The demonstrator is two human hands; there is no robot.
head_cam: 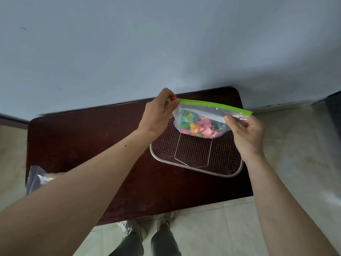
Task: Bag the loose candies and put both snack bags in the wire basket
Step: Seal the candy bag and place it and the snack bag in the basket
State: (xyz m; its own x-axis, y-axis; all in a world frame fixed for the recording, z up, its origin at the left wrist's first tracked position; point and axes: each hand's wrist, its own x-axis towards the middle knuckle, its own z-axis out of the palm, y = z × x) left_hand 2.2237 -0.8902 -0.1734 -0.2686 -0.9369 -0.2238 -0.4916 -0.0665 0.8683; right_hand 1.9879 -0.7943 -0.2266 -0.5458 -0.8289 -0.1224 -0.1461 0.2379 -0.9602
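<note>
A clear zip bag (201, 124) with a green seal strip, full of colourful candies, hangs in the air above the wire basket (195, 154). My left hand (158, 115) pinches the red slider at the left end of the strip. The bag's right edge, just under the strip, is gripped by my right hand (247, 133). The basket is a metal mesh one standing on the right part of a dark brown table (92, 137); the part of it I can see holds nothing. A second clear bag (36, 179) lies at the table's left edge, partly hidden by my left forearm.
The table stands against a pale blue wall. Light tiled floor surrounds it on the left, right and front. My feet (147, 228) show below the table's front edge.
</note>
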